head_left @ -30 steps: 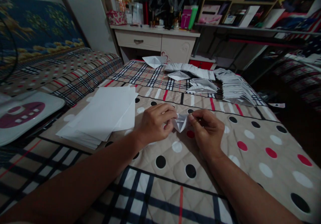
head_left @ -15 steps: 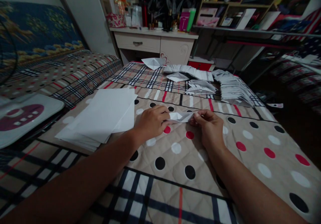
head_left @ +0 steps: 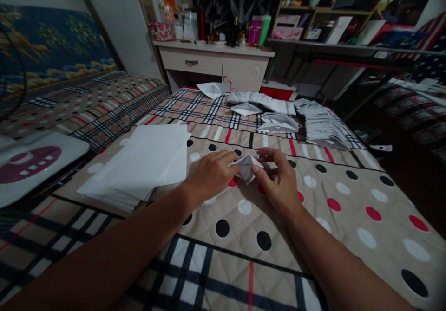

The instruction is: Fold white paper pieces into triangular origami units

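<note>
A small folded white paper (head_left: 246, 167), pointed at its ends and peaked in the middle, is between my two hands just above the bed. My left hand (head_left: 216, 169) pinches its left end. My right hand (head_left: 278, 176) has its thumb against the right end, the index finger curled behind it. To the left lies a stack of flat white sheets (head_left: 146, 158), slightly fanned. Beyond my hands are more folded papers: a boat-like piece (head_left: 245, 109), a small pile (head_left: 278, 122) and a long row (head_left: 324, 123) packed edge to edge.
The bed's quilt (head_left: 244, 227) has dots and plaid bands. A white appliance with a purple panel (head_left: 31, 165) stands at the left. Another folded paper (head_left: 213, 89) lies near the far edge, before a white dresser (head_left: 212, 62). Shelves (head_left: 320, 14) hold boxes at the back right.
The folded paper has gone from long and flat to shorter and peaked, with a point now facing down. My right hand has moved left, closer to my left hand.
</note>
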The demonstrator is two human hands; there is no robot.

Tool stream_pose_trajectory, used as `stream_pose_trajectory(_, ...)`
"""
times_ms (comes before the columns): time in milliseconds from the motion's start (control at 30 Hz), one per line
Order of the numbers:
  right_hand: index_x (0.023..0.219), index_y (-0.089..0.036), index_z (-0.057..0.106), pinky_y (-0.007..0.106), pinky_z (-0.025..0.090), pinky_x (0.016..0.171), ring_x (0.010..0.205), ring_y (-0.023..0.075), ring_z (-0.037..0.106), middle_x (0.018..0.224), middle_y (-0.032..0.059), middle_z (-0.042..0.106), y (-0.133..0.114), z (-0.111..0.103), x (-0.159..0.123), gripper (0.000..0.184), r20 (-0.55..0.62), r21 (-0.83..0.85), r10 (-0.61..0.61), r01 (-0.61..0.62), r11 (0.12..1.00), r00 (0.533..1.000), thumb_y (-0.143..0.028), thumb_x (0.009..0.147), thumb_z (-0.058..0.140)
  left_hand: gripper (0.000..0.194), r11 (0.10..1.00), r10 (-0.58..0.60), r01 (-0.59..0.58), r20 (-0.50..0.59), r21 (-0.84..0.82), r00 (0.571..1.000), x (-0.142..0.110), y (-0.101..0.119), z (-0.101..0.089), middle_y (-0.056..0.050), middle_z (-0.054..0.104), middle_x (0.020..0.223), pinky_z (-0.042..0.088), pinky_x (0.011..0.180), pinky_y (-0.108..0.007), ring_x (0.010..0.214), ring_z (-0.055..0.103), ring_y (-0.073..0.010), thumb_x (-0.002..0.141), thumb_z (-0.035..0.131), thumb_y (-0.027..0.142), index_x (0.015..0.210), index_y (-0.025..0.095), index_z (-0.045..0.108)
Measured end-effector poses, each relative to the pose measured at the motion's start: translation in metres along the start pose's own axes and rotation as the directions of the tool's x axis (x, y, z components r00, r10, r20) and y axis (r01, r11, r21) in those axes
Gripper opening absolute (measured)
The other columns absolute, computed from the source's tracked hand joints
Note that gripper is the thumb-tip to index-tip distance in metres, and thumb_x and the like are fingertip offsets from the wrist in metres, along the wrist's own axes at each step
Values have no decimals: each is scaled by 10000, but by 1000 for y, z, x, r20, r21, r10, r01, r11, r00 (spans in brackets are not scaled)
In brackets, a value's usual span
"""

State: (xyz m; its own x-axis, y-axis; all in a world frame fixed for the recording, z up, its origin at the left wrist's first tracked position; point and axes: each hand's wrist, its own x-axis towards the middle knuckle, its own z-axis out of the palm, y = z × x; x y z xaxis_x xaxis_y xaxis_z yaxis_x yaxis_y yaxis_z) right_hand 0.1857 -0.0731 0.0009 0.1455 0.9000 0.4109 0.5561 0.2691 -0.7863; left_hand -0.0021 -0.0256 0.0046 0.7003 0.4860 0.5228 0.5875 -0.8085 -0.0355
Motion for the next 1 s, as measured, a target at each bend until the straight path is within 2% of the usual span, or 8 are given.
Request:
stream_pose_trajectory(100,1215,-245,542,352,515,743,1011,247,604,1185,86,610,-7,1,-3,497,21,-73,-143,144,987,990,-411,770,687,64,1000,5,-5,1,8,1000,0,0,-1,-53,667,955,493,670,-298,846,612,-191,832,624,168,794,169,674)
stream_pose_trajectory(167,1210,-243,550,365,514,771,1016,247,611,1174,82,622,-9,2,-5,463,27,-102,-188,190,976,982,-319,768,667,73,1000,1,-1,12,5,1000,0,-1,-1,-48,664,933,486,650,-291,823,608,-186,832,619,167,793,175,680)
stream_pose_trajectory(267,1136,-229,602,369,514,807,988,231,634,1084,64,669,-1,2,-3,385,-20,-81,-133,131,988,991,-150,763,551,110,1000,-20,20,2,3,1000,0,-4,0,-41,666,934,483,653,-278,830,610,-177,822,599,124,778,176,685)
stream_pose_trajectory(367,1053,-214,649,372,516,841,958,218,659,1034,51,701,14,2,3,405,-29,-48,-26,25,999,999,-72,714,478,146,997,-71,70,-15,-43,997,-1,-9,3,-31,671,946,490,682,-271,860,618,-170,787,591,74,771,178,692)
stream_pose_trajectory(500,1032,-222,671,374,531,836,920,218,675,1013,35,718,26,3,8,429,82,-45,78,-74,996,994,-72,671,497,213,981,-141,140,-3,-138,990,-3,-12,7,-17,679,986,514,727,-290,907,632,-175,749,574,41,803,200,705)
stream_pose_trajectory(667,1103,-243,654,390,521,882,989,232,662,1089,40,714,26,4,8,509,125,-16,93,-92,996,988,-81,633,543,229,970,-134,137,30,-201,991,-5,-8,8,-37,680,1009,542,788,-344,956,634,-208,726,582,67,844,209,717)
stream_pose_trajectory(833,1073,-204,659,382,507,863,963,228,662,1049,62,722,22,2,9,375,71,26,101,-104,994,992,-148,725,529,248,945,-143,131,-17,-301,990,-6,-8,9,-40,677,1085,553,827,-362,1004,634,-212,715,590,42,842,212,717)
stream_pose_trajectory(1000,912,-182,695,324,498,684,731,202,642,839,41,720,19,0,10,223,-3,50,179,-179,983,984,-228,762,536,177,913,-130,81,-97,-399,987,-5,-9,9,-34,642,1195,552,854,-354,985,631,-178,728,642,55,790,210,702)
